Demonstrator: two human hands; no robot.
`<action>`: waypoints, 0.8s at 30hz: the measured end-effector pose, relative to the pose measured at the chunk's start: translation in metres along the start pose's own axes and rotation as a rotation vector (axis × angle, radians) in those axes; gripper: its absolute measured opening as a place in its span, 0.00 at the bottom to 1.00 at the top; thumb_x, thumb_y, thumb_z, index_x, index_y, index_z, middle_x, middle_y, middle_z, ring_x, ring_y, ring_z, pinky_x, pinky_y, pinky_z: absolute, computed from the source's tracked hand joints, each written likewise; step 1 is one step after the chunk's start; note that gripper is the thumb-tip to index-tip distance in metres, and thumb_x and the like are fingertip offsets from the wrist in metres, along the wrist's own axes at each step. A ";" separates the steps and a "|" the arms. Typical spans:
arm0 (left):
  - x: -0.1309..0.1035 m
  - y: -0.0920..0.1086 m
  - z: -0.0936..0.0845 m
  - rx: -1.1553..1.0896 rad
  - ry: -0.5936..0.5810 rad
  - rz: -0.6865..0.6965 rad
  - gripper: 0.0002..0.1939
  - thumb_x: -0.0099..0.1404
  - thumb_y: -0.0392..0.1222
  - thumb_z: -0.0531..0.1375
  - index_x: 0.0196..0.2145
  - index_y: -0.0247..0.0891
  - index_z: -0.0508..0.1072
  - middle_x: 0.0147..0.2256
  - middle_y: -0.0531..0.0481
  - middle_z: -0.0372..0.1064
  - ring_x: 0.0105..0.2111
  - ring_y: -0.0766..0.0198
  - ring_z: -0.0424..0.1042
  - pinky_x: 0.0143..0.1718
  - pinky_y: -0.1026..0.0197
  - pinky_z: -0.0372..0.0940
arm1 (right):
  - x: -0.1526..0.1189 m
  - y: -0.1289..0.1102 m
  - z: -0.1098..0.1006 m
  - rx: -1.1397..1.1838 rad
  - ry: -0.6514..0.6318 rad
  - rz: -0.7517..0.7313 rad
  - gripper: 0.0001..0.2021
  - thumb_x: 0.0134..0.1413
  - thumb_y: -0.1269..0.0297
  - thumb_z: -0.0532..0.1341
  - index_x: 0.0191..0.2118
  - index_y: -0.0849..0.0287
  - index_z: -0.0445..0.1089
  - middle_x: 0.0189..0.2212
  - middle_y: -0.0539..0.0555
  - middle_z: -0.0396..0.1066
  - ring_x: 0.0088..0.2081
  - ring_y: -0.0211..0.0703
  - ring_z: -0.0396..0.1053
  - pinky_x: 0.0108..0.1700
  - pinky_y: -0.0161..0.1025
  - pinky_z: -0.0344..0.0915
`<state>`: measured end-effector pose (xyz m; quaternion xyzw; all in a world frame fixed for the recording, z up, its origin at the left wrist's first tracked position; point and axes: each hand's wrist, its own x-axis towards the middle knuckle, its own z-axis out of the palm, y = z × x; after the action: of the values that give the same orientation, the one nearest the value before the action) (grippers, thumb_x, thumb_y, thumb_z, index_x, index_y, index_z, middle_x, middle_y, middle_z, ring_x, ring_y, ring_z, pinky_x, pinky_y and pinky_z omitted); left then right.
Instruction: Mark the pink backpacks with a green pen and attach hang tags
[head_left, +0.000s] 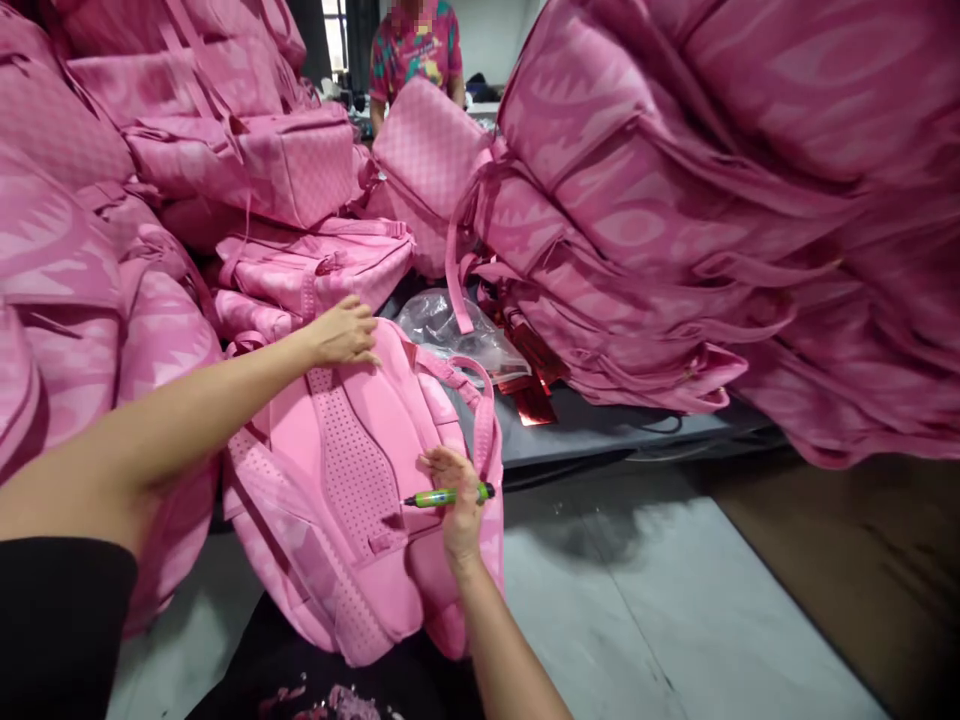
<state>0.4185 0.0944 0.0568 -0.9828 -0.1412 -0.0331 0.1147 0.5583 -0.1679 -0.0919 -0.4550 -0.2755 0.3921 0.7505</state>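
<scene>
A pink backpack (364,450) lies with its padded back panel and shoulder straps facing up, partly over the table's edge. My left hand (345,333) rests on its upper end, palm down, fingers spread and holding nothing. Against the right side of the panel is my right hand (456,500), with a green pen (435,497) held across it near the thumb. The pen's dark tip points left over the dotted panel.
Pink backpacks are heaped at the left (60,250) and right (637,210). Clear plastic (457,325) and red foil pieces (534,400) lie on the dark table (600,430). Beyond stands a person (416,50) behind a checkered pink bag (427,150).
</scene>
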 end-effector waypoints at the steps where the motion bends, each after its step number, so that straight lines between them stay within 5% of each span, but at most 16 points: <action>1: -0.002 0.004 -0.005 0.055 0.006 -0.034 0.22 0.65 0.59 0.57 0.27 0.37 0.75 0.34 0.43 0.71 0.41 0.53 0.63 0.52 0.45 0.51 | 0.002 -0.007 -0.007 -0.010 0.010 0.039 0.32 0.56 0.33 0.53 0.45 0.59 0.71 0.30 0.54 0.74 0.30 0.42 0.74 0.30 0.40 0.72; 3: -0.005 0.023 -0.010 0.089 -0.011 -0.053 0.22 0.65 0.58 0.58 0.30 0.36 0.76 0.35 0.42 0.70 0.42 0.51 0.63 0.52 0.44 0.52 | 0.012 -0.023 -0.017 -0.066 0.031 0.107 0.38 0.53 0.27 0.49 0.45 0.61 0.71 0.19 0.48 0.66 0.16 0.35 0.64 0.17 0.32 0.61; 5: -0.005 0.052 -0.009 0.010 -0.065 -0.031 0.20 0.65 0.57 0.59 0.33 0.35 0.76 0.36 0.43 0.71 0.41 0.53 0.64 0.50 0.45 0.55 | 0.025 -0.041 -0.020 -0.119 0.030 0.094 0.42 0.50 0.25 0.48 0.46 0.63 0.72 0.16 0.46 0.63 0.13 0.33 0.59 0.14 0.30 0.54; 10: -0.009 0.102 0.008 -0.125 -0.049 -0.088 0.15 0.62 0.52 0.65 0.34 0.35 0.74 0.37 0.45 0.72 0.43 0.51 0.66 0.57 0.39 0.52 | 0.054 -0.067 -0.002 -0.275 -0.109 0.033 0.25 0.49 0.46 0.68 0.48 0.58 0.74 0.33 0.54 0.77 0.28 0.41 0.74 0.36 0.40 0.72; 16: -0.017 0.112 0.032 -0.158 0.135 -0.045 0.07 0.66 0.43 0.62 0.34 0.36 0.73 0.38 0.46 0.72 0.45 0.55 0.68 0.63 0.37 0.48 | 0.061 -0.049 0.011 -0.569 0.054 -0.005 0.16 0.51 0.49 0.66 0.31 0.60 0.72 0.20 0.48 0.68 0.21 0.36 0.63 0.25 0.35 0.61; 24: -0.017 0.112 0.047 -0.125 0.280 0.000 0.11 0.71 0.41 0.55 0.33 0.37 0.73 0.32 0.50 0.72 0.40 0.60 0.69 0.61 0.41 0.51 | 0.063 -0.033 0.020 -0.679 -0.031 -0.111 0.11 0.56 0.55 0.64 0.36 0.58 0.72 0.29 0.51 0.73 0.29 0.40 0.70 0.34 0.38 0.68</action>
<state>0.4358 -0.0038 -0.0147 -0.9738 -0.1216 -0.1784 0.0716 0.5877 -0.1152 -0.0494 -0.6571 -0.4261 0.2436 0.5721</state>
